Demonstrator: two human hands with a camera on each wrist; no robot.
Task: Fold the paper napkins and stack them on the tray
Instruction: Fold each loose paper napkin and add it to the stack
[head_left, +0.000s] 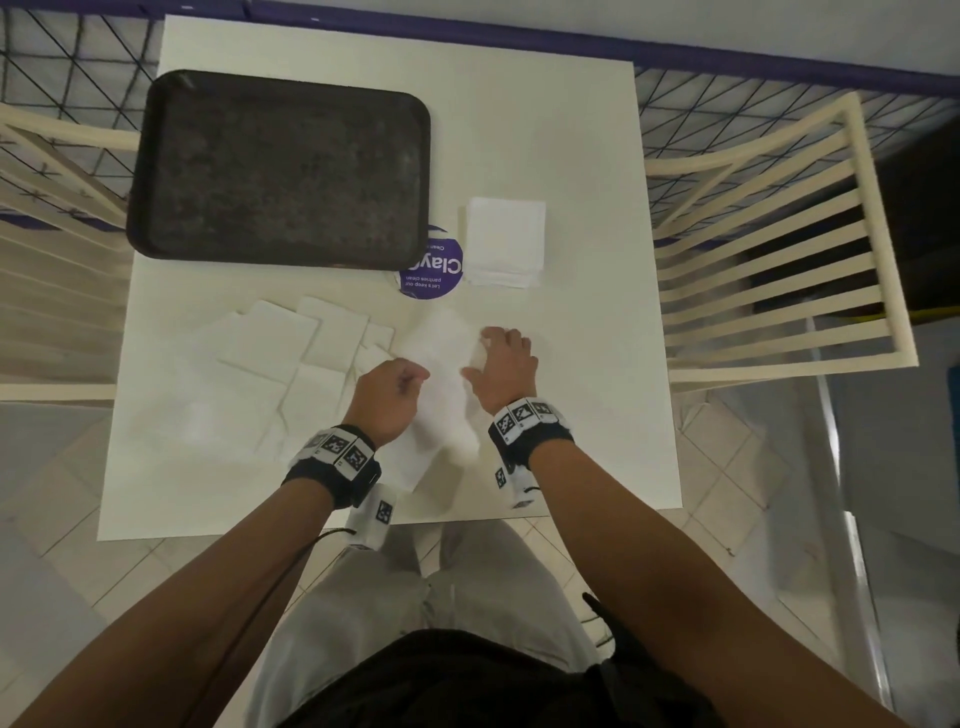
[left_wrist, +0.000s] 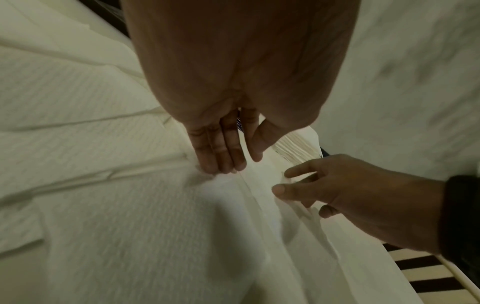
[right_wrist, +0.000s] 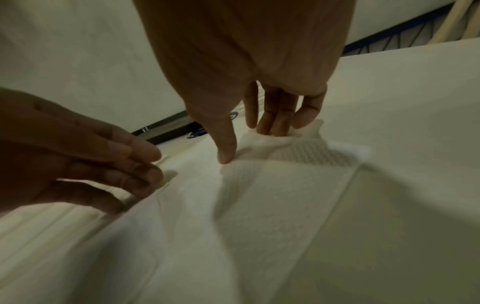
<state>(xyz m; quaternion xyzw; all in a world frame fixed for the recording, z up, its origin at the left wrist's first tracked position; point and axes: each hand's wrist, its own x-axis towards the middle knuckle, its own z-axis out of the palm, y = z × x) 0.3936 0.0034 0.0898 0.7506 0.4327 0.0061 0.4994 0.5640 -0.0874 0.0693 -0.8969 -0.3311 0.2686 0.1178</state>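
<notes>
The left hand hangs over the left edge of an unfolded napkin in front of the person. In the left wrist view its fingers are straight and held together, their tips down on the paper. In the head view the same hand looks loosely curled, and it holds nothing. The right hand is at the napkin's right side. In the right wrist view its thumb and fingertips press down on a raised, rumpled edge of the paper; whether they pinch it I cannot tell. The napkin lies flat on the white desk between the two hands, blurred in the head view.

Left of the hands, more napkins lie spread out and overlapping on the desk. Beyond the right hand sits a neat square stack of napkins. Just left of that stack is a round purple sticker, partly under the near right corner of a dark tray. The tray lies at the far left of the desk, with no napkins on it. A cream slatted chair stands beside the desk on the right.
</notes>
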